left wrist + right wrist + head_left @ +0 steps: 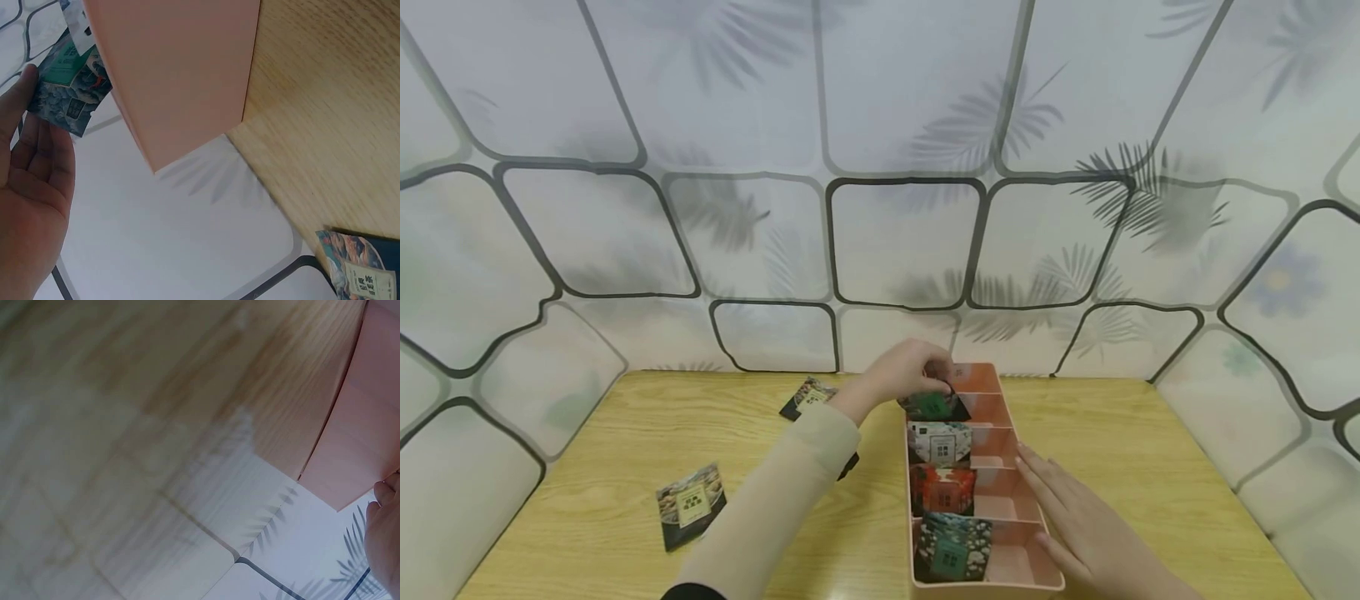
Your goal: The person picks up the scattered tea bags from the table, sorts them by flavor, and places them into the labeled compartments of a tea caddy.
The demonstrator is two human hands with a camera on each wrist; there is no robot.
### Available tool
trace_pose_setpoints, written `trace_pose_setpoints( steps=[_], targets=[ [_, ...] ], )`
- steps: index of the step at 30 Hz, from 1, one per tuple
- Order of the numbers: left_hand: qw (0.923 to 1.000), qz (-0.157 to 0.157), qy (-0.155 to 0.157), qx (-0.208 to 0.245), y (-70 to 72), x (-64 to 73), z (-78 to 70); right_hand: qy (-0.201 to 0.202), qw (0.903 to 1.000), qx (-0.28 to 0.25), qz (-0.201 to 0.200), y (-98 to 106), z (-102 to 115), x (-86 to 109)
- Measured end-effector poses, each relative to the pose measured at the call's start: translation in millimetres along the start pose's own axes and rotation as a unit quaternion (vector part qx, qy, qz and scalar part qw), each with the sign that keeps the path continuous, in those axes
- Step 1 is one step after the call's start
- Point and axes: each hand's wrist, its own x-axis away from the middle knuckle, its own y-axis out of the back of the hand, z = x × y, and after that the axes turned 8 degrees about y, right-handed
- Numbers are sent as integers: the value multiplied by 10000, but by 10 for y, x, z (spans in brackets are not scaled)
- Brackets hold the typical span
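My left hand (912,371) pinches a dark tea sachet with a green label (935,405) between thumb and fingers, over the second compartment from the back of a pink divided box (1026,546). The left wrist view shows this sachet (74,87) tilted at the box's rim. In the three nearer compartments stand a white sachet (940,446), a red sachet (943,492) and a teal patterned sachet (953,550). My right hand (1097,525) rests along the box's right side with fingers extended; the right wrist view catches only its fingertips and edge (384,531).
On the wooden table (591,500) left of the box lie a sachet with a cream label (691,507) and another farther back (808,396). A dark corner of something (849,467) shows beside my left sleeve. A patterned curtain (902,242) borders the table's back and sides.
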Motion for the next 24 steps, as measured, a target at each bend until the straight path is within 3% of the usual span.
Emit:
trace_pose_setpoints(
  steps=[8, 16, 24],
  targets=[
    [9998, 142, 132, 105, -97, -18, 9, 16, 10000, 5, -24, -2, 0, 5],
    [9990, 264, 348, 0, -129, -12, 49, -43, 10000, -26, 66, -15, -8, 13],
    [9977, 423, 498, 189, -157, 6, 117, 28, 10000, 2, 22, -25, -14, 18]
  ],
)
